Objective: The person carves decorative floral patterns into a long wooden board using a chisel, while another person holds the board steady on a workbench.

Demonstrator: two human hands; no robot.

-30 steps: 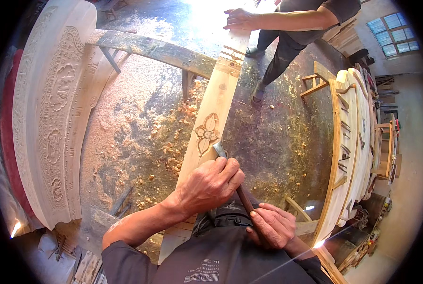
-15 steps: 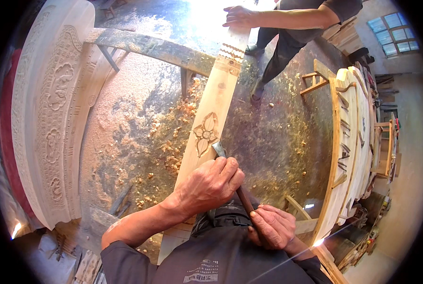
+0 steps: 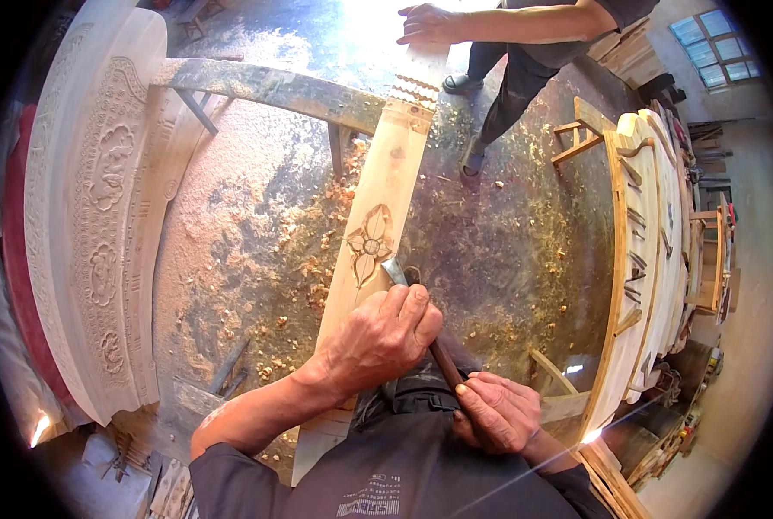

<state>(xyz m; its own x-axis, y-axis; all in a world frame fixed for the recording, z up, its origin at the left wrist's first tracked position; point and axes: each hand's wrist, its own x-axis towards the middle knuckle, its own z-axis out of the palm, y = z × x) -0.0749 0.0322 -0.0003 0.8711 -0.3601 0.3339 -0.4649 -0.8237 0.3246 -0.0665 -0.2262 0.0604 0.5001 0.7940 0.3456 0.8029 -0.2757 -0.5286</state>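
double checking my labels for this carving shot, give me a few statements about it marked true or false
1. The left hand grips the chisel nearer its blade than the right hand does. True.
2. The blade is at the wavy carved band. False: it is beside the carved flower.
3. A co-worker's hand is at the board's far end. True.
4. The window is at the picture's upper left. False: the window is upper right.
5. Wood shavings lie on the floor. True.

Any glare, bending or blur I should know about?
Head view: glare whites out the floor at top centre; head view: the pale boards at right bow near the dark rim; head view: chisel blade and carved flower read fairly crisp.
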